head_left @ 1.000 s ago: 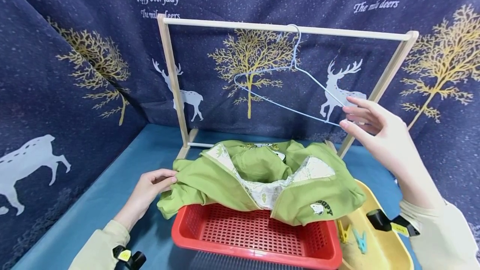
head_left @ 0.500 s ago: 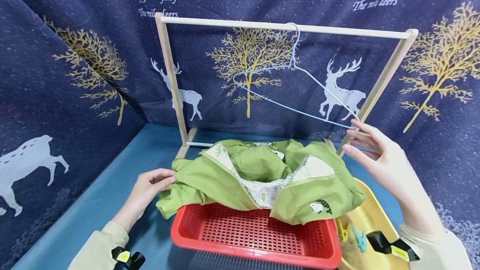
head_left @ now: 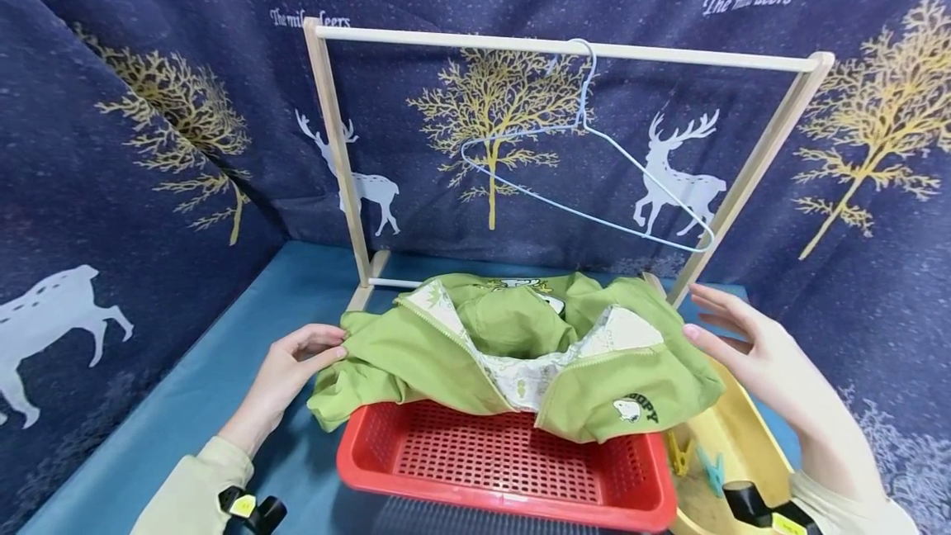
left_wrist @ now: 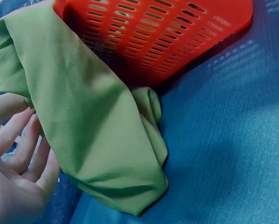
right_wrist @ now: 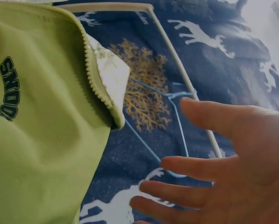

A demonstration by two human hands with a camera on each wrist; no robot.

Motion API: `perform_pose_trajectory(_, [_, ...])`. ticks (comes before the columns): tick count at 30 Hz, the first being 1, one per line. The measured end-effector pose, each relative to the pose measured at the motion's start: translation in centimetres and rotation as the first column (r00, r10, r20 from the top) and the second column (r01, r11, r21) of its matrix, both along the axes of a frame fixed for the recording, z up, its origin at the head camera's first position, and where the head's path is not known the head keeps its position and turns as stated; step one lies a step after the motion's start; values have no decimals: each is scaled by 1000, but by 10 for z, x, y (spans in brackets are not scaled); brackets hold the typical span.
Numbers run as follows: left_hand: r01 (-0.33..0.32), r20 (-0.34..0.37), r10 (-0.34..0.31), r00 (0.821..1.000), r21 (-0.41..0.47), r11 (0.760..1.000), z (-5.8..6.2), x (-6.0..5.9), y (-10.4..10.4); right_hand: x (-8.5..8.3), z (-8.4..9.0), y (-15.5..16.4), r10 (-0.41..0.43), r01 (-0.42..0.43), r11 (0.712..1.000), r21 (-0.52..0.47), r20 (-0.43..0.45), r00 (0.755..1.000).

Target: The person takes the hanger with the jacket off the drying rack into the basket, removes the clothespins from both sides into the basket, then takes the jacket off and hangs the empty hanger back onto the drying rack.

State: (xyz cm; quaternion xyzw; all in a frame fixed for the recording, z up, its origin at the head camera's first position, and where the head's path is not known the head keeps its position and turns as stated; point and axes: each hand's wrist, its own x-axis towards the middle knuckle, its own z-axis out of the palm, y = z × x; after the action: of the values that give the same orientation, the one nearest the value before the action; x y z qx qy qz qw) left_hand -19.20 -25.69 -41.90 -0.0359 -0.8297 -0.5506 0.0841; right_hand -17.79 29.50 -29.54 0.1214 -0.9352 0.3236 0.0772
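Green jacket (unzipped, patterned lining showing) drapes over red basket; left hand fingers pinch its sleeve.

— What do I have behind the work area?

— I see a dark navy curtain on the back and both sides, printed with golden trees, white deer and white script reading "everyday" and "The deers".

— And underneath?

— I see a teal-blue cloth surface, smooth, meeting the curtain at the back edge.

— Any furniture?

— I see a pale wooden rack, two posts and a top bar, standing on that cloth. Light is even and soft.
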Motion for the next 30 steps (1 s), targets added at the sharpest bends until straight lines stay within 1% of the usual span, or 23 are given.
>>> perform_pose_trajectory(3, [5,6,-5,1000,15,1000,1,-2,1,2,-1,5,-2,-1,999,45,64,998])
perform_pose_trajectory(6, [-2,24,2,1000,28,1000,3,-2,1,1,0,8,5,-13,996,87,95,995])
perform_pose_trajectory(11, [-7,65,5,998,31,999,5,-1,-1,-8,1,9,58,-81,985,151,153,986])
perform_pose_trajectory(15, [-5,84,3,996,24,1000,5,-2,-1,-15,-5,14,112,-150,971,185,199,973])
perform_pose_trajectory(18, [3,93,-5,996,19,1000,4,-2,-2,-17,-11,19,128,-171,966,193,220,967])
perform_pose_trajectory(21, [6,92,-7,996,3,1000,3,-2,-2,-18,-17,22,123,-173,964,201,239,963])
perform_pose_trajectory(25, [7,86,-4,996,-37,999,2,-3,-3,-18,-24,25,123,-179,960,213,253,960])
perform_pose_trajectory(30, [6,94,2,996,-90,996,4,-4,-4,-19,-30,26,158,-211,957,199,251,955])
